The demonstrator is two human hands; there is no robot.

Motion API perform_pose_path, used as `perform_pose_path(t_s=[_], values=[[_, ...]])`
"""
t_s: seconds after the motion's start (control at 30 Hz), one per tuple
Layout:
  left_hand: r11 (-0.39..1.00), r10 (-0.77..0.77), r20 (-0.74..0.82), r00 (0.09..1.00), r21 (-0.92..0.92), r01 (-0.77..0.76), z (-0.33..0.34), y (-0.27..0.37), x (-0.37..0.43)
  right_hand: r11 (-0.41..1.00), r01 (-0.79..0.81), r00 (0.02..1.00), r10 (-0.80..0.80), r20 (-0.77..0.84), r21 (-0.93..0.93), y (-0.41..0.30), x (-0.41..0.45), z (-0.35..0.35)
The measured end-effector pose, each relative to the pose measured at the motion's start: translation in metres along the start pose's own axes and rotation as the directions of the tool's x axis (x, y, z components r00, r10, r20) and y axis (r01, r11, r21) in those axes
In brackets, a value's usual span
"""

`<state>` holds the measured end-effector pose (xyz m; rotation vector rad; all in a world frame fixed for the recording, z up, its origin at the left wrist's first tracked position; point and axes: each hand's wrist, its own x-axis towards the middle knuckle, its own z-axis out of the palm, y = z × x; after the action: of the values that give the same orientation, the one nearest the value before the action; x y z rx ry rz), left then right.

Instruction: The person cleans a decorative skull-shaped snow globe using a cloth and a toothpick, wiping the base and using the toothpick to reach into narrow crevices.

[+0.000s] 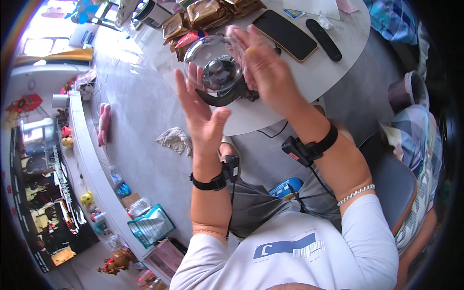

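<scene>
A clear glass pot [214,54] with a black curved handle [216,98] is in front of me at the table's near edge. Dark parts show through its rounded glass. My left hand [201,117] is at the pot's left side, palm up with fingers spread and thumb apart. The black handle passes in front of its palm, and some fingertips lie behind the glass; whether they bear any weight is unclear. Against the pot's right side, my right hand [270,72] holds a crumpled pink cloth [241,50]. The right fingers look slightly blurred.
On the white round table [337,78] lie a smartphone [286,34], a black remote control [323,40] and several brown foil packets [204,16]. A lidded jar [152,13] is farther left. A grey rag [175,140] lies on the floor. To the right is a chair [388,177].
</scene>
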<state>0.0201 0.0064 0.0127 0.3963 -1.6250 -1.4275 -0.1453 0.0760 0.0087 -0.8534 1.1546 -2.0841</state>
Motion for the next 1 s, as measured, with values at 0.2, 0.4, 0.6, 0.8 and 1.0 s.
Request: perform_pose_path(t_s=[0.2, 0.4, 0.6, 0.8, 1.0], values=[[0.999, -0.029, -0.066, 0.997, 0.041, 0.032, 0.016, 0.001, 0.000, 0.647, 0.411, 0.902, -0.392, 0.181, -0.642, 0.002, -0.026, -0.002], [0.996, -0.082, -0.060, 0.995, 0.020, 0.083, 0.003, -0.001, 0.008, 0.442, 0.430, 0.880, -0.401, 0.256, -0.787, -0.001, -0.049, -0.006], [0.995, -0.078, 0.022, 0.997, -0.064, 0.079, -0.010, -0.008, 0.017, 0.455, 0.579, 0.812, -0.395, 0.430, -0.676, -0.018, -0.067, -0.015], [0.995, -0.047, 0.145, 0.988, -0.081, 0.059, -0.020, -0.013, 0.019, 0.764, 0.388, 0.889, -0.459, -0.011, -0.516, -0.027, -0.036, -0.011], [0.992, -0.124, 0.058, 0.991, -0.020, 0.125, -0.004, 0.004, 0.016, 0.537, 0.642, 0.761, -0.531, 0.372, -0.547, -0.032, -0.025, 0.015]])
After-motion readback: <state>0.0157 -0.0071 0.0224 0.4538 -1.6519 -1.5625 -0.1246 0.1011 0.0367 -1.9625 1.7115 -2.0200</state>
